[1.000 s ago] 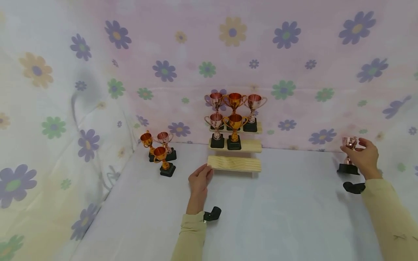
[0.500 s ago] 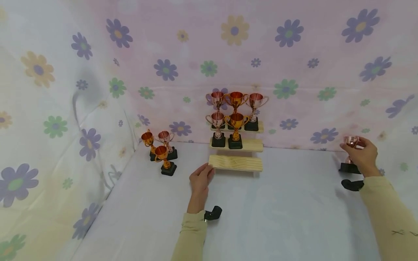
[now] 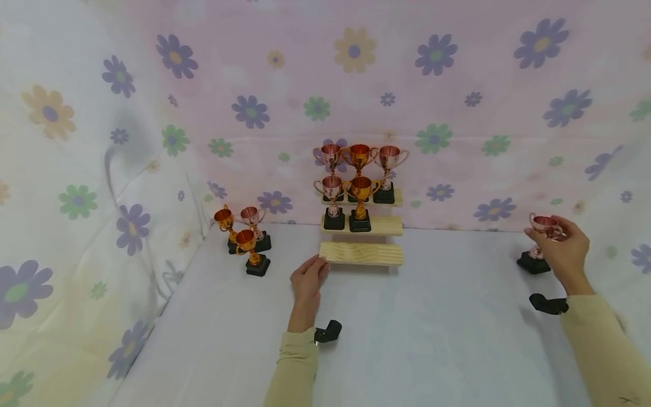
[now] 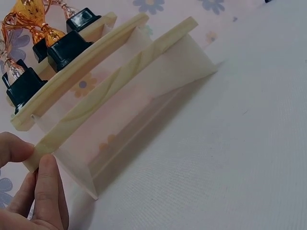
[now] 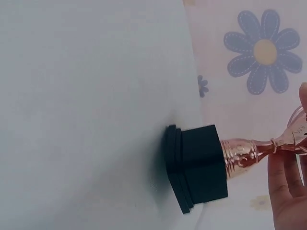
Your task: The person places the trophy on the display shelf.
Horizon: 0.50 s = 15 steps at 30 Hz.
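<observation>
While the left hand (image 3: 308,280) is pinching the lowest step's left end on the wooden stand (image 3: 362,253) at frame centre, the right hand (image 3: 561,250) is clasping the rose trophy (image 3: 540,237) far right, upright on the worktop (image 3: 432,328), well apart from the stand.

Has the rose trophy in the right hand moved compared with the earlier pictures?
Cannot tell: the rose trophy keeps about its spacing from the wooden stand; the camera shifted.
</observation>
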Available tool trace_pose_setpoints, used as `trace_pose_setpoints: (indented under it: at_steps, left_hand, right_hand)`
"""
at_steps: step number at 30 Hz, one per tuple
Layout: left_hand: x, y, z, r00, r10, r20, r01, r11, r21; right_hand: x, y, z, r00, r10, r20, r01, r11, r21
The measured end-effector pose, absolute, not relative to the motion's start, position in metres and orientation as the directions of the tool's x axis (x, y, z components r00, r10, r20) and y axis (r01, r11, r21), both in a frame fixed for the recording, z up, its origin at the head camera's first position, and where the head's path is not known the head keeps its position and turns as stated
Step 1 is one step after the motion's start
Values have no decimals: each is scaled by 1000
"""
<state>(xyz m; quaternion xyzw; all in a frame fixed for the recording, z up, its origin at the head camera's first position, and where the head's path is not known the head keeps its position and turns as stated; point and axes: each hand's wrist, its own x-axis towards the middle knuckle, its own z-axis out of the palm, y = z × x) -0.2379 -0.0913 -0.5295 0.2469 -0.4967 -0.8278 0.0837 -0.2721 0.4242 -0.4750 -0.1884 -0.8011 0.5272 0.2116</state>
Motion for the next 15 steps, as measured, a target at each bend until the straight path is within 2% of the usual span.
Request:
trace_pose_setpoints:
  at_steps: [6, 15]
  left_hand:
    - [-240, -92, -529, -862, -392, -322, -95, -500, 861]
    - [-238, -90, -530, -861, -383, -335, -109, -504, 857]
  right_hand:
    - [-253, 411, -475, -814, 529, 241, -34, 370, -928]
    - [-236, 380, -467, -829, 468, 306, -119, 386, -915]
